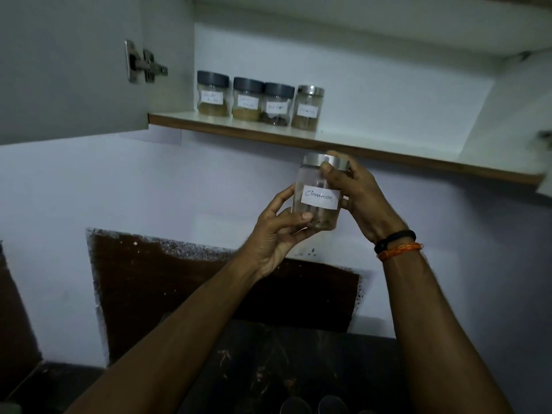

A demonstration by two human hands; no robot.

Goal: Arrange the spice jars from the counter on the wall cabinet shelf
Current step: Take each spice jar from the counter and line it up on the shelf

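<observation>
A clear jar labelled "Cinnamon" (319, 194) sits at the centre of the frame, held up in the air just below the front edge of the wall cabinet shelf (298, 138). It has a silver metal lid and a little brown spice at the bottom, and it leans slightly. The left hand (277, 234) grips its lower part, thumb across the front near the base and fingers (286, 195) curled round the left side. The right hand (358, 195) grips the upper part, thumb on the lid's rim and fingers wrapped behind the jar. The right wrist wears a black band (394, 240) and an orange thread (400, 251).

On the shelf, in the upper middle of the frame, four labelled jars stand in a row, touching or just beside one another: three with dark lids (246, 98) and, at the right end, one with a silver lid (307, 107). Their labels are too blurred to read. The open cabinet door (68, 70) with its metal hinge (143, 62) fills the upper left. Below, at the bottom of the frame, is the dark bench (268, 369), with a dark patch on the pale wall (209, 288) above it.
</observation>
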